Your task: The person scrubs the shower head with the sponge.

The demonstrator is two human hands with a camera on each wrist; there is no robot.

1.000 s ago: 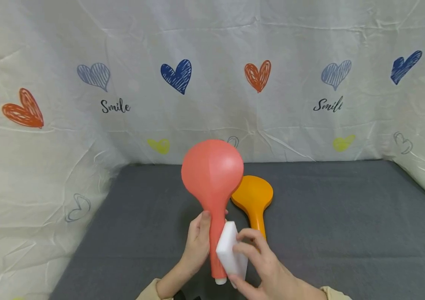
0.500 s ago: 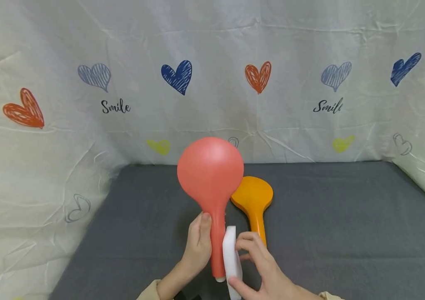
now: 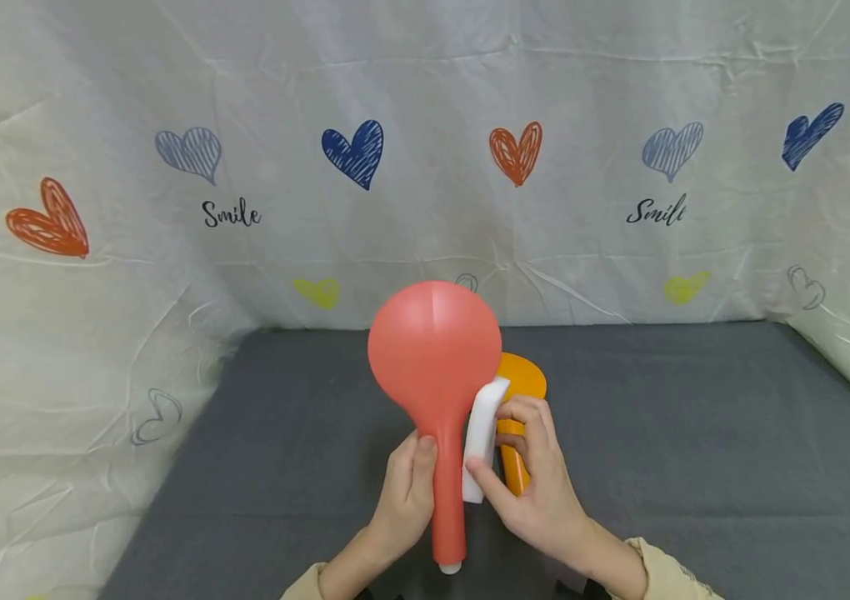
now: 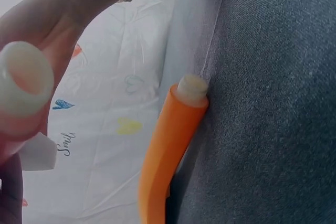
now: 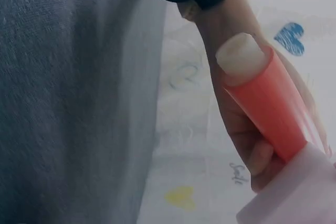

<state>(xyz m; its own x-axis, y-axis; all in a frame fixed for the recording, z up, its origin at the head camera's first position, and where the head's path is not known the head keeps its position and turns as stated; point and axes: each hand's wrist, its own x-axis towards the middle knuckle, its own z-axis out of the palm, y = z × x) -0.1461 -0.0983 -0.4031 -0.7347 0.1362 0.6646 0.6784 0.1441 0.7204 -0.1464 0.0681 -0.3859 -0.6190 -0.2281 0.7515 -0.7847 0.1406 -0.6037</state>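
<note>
My left hand grips the handle of a coral-red shower head, held upright above the table, its round back towards me. The hollow white end of its handle shows in the left wrist view. In my right hand is a white sponge, pinched between thumb and fingers. The sponge stands along the right side of the handle, just under the round head, and looks slightly bent. Behind the right hand lies an orange shower head, partly hidden by the fingers and sponge. Its white handle end appears in the left wrist view.
A dark grey cloth covers the table. A pale curtain printed with hearts and "Smile" hangs behind and at both sides. Dark camera mounts sit at the wrists.
My right hand has moved the sponge up along the handle, from near its lower end to just below the round head. The red shower head has shifted slightly right.
</note>
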